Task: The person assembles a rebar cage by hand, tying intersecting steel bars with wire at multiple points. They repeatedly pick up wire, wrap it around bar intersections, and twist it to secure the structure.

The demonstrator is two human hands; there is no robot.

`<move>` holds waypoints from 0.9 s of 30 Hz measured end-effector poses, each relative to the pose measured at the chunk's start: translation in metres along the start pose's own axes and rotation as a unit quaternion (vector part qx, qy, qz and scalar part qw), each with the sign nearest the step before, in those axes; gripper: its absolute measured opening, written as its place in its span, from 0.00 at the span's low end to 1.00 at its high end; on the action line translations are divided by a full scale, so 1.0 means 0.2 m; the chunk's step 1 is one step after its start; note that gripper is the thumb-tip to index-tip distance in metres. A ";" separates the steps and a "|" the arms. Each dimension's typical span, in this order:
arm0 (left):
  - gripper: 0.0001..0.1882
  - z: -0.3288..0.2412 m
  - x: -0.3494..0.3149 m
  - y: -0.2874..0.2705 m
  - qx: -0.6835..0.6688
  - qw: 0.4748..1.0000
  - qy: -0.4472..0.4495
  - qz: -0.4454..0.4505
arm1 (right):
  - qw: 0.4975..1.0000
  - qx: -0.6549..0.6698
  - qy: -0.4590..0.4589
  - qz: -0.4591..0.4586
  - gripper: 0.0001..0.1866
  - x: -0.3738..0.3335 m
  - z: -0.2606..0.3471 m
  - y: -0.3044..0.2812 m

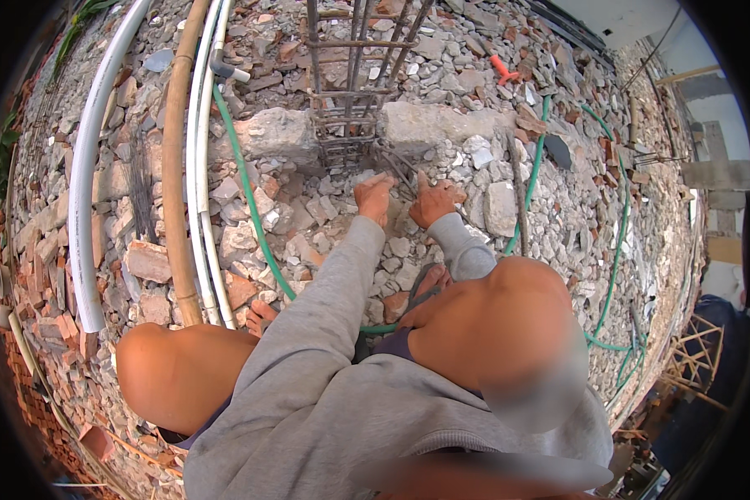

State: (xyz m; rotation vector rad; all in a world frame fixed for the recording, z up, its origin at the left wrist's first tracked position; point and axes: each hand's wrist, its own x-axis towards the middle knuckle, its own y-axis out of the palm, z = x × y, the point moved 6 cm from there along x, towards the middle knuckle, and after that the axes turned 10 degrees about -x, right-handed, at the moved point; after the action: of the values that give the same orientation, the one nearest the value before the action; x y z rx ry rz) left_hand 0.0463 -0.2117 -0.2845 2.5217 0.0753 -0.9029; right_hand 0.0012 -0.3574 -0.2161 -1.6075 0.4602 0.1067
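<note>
A column cage of rusty rebar (360,75) with tied stirrups stands upright in a gap between blocks of broken concrete (443,129). Just in front of its foot, my left hand (375,198) is closed, fingers together and pointing at the lowest bars; what it pinches, if anything, is too small to make out. My right hand (435,202) is beside it, fingers curled round a thin dark metal tool (402,169), perhaps pincers. The tool slants up and left toward the cage's base, and its tip is hard to separate from the bars.
Loose rubble (308,242) covers the ground. At left lie a thick grey-white pipe (87,192), a bamboo pole (177,167) and thin white pipes (198,158). A green hose (246,179) curves round my feet. An orange pipe fitting (502,70) lies at the far right.
</note>
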 end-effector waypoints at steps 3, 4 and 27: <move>0.18 -0.02 -0.01 0.01 0.001 1.000 0.011 0.020 | 0.999 -0.037 0.005 -0.010 0.44 0.00 0.03 0.00; 0.19 -0.02 -0.02 0.01 -0.001 1.000 0.016 0.025 | 0.999 -0.032 0.009 -0.010 0.44 0.00 0.04 0.00; 0.22 -0.90 -0.30 0.07 0.076 0.921 0.349 -0.155 | 0.709 0.652 -0.112 0.242 0.32 -0.09 0.09 0.21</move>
State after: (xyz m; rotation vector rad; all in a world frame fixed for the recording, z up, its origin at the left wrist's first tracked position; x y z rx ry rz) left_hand 0.1083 -0.1402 -0.1194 2.9034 0.6631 -0.0598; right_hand -0.0260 -0.3366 -0.2516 -0.0294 0.5564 0.2887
